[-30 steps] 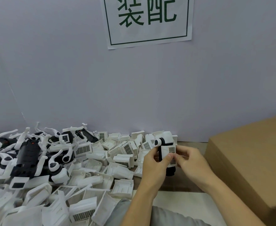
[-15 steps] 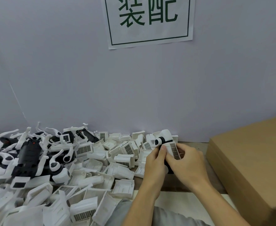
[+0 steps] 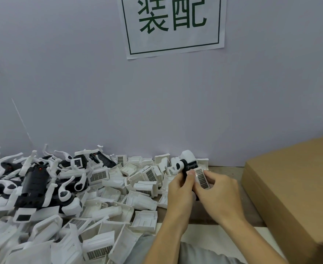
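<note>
Both hands hold one small black-and-white plastic assembly [image 3: 187, 162] above the table, near the wall. My left hand [image 3: 179, 195] grips its dark body from the left, thumb tip up against the part. My right hand [image 3: 219, 195] pinches a white cover with a dark grille [image 3: 201, 178] against the assembly's right side. The lower half of the assembly is hidden behind my fingers.
A deep pile of white grilled covers [image 3: 143, 187] fills the table's middle and left. Black bodies with white curved arms [image 3: 34, 185] lie heaped at the far left. A cardboard box [image 3: 294, 189] stands at the right. A paper sign [image 3: 173, 25] hangs on the grey wall.
The grilled cover has turned from facing me to a slant on the assembly's right side. My right hand slid down and closer around it; the left thumb shifted up.
</note>
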A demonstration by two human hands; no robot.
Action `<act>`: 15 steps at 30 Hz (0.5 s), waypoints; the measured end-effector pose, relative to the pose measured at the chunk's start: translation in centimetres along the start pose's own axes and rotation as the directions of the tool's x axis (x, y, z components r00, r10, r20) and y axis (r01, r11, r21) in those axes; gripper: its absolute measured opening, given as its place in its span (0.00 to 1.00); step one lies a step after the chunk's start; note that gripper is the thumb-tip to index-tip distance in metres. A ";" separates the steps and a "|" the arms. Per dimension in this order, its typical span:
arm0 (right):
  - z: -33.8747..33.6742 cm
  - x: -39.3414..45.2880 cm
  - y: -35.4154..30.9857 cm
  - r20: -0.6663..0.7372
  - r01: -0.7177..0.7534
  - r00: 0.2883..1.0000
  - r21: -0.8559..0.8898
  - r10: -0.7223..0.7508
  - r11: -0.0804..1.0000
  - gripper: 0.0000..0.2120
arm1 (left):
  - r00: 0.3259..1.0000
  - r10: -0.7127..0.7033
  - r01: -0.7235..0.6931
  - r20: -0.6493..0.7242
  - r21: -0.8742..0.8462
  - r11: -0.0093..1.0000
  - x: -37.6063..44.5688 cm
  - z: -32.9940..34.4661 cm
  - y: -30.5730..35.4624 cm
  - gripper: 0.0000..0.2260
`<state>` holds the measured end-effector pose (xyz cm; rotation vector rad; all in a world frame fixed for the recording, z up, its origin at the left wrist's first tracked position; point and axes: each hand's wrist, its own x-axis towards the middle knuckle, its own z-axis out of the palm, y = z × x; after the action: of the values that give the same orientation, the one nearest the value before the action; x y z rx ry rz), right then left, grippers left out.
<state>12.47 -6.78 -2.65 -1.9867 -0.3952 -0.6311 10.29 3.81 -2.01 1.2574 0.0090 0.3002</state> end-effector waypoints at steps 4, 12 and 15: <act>0.2 -0.1 -0.1 -0.046 0.010 0.999 0.023 -0.009 1.000 0.10 | 1.000 0.013 -0.013 0.006 0.031 0.999 0.0 0.2 -0.2 0.10; -0.4 0.4 0.1 -0.003 -0.022 1.000 0.133 0.023 0.991 0.03 | 0.999 -0.004 0.004 0.037 0.008 1.000 -0.1 0.3 0.0 0.13; -0.1 0.4 0.2 -0.012 -0.028 0.999 0.099 0.029 0.995 0.04 | 1.000 -0.009 0.009 0.023 0.001 1.000 -0.1 0.4 0.0 0.12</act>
<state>12.88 -6.96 -2.49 -1.8897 -0.3818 -0.5956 10.20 3.44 -1.89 1.2614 -0.0042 0.2779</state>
